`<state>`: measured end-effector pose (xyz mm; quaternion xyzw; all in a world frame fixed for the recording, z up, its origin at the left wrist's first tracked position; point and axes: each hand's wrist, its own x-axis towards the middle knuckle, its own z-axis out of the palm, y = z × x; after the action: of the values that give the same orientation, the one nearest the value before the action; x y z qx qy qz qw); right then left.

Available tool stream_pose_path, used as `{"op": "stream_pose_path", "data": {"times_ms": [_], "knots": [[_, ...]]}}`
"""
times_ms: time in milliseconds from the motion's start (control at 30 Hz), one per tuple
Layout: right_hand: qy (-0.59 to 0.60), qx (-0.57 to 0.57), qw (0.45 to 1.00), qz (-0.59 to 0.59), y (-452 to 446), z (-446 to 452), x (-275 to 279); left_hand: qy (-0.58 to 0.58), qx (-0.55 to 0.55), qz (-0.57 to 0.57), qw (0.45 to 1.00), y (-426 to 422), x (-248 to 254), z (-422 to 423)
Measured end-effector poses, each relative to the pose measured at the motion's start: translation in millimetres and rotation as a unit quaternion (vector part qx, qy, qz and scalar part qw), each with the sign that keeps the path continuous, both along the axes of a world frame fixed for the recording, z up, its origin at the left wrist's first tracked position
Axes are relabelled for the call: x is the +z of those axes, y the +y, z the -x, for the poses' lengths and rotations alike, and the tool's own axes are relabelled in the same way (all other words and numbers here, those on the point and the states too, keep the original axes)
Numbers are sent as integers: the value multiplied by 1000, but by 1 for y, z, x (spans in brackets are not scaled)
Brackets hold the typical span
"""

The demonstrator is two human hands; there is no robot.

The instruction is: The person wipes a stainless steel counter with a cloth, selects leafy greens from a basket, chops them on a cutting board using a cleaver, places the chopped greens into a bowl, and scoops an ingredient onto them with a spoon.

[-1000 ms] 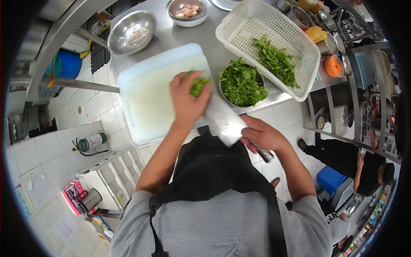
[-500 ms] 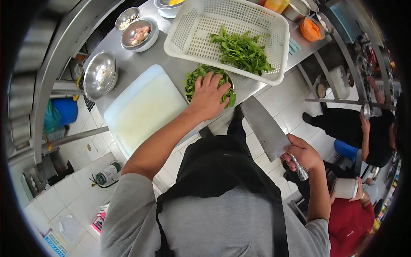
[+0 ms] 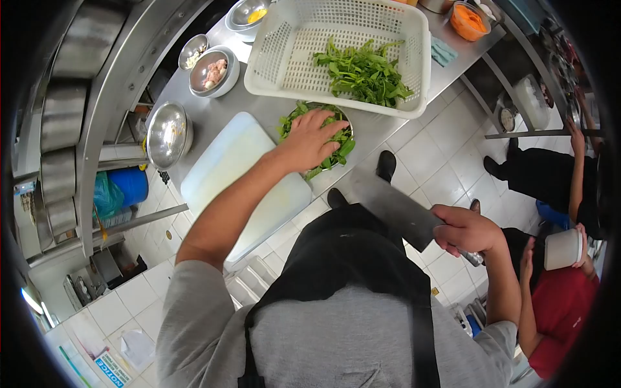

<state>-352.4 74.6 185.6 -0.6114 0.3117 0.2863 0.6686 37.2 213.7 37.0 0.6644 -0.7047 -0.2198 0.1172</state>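
Note:
My left hand [image 3: 309, 141] rests palm down, fingers spread, on chopped leafy greens [image 3: 336, 157]. These fill a round bowl, of which only a thin rim [image 3: 352, 123] shows at the table's front edge. Wrapped round its handle, my right hand [image 3: 471, 231] holds a broad cleaver [image 3: 396, 208] off the table, blade toward the bowl. A white cutting board [image 3: 242, 152] lies left of the bowl, under my left forearm. Behind the bowl stands a white perforated basket [image 3: 254, 83] with more leafy greens [image 3: 370, 76] at its right side.
Metal bowls stand along the table's left: one large bowl [image 3: 168, 136], one with pinkish pieces [image 3: 206, 74], one small bowl [image 3: 193, 52]. A tub of orange food [image 3: 469, 22] and a folded cloth [image 3: 444, 52] lie at right. Two people stand at right, one holding a white tub [image 3: 563, 249].
The view has shifted a little. The cleaver and my right hand have moved slightly, the blade tip now nearer the bowl. My left hand stays on the greens, its fingers more spread.

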Motion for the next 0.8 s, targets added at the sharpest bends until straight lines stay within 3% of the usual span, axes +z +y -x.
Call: {"op": "stream_pose_path", "data": {"times_ms": [67, 133, 200, 267, 400, 533, 600, 700, 800], "knots": [[-22, 74, 997, 23, 7, -27, 3, 8, -7, -53, 999, -8, 19, -5], [-136, 155, 974, 94, 21, -58, -11, 1, -6, -67, 998, -13, 27, -8], [-217, 240, 909, 265, 53, -90, -28, -15, -8, -71, 997, -13, 37, -5], [-292, 260, 853, 346, 87, -126, -54, -38, -9, -66, 997, -10, 49, -1], [-401, 204, 754, 479, 156, -201, -101, -76, 2, -50, 996, -1, 61, 7], [-406, 166, 713, 547, 199, -250, -160, -39, 39, 1, 998, 15, 58, 8], [-408, 150, 701, 565, 205, -255, -158, 17, 66, 45, 997, 24, 55, 3], [-411, 159, 750, 493, 171, -224, -115, 121, 124, 118, 978, 33, 47, -6], [-361, 107, 718, 585, 115, -210, -85, 180, 199, 172, 948, 37, 52, -17]]}}
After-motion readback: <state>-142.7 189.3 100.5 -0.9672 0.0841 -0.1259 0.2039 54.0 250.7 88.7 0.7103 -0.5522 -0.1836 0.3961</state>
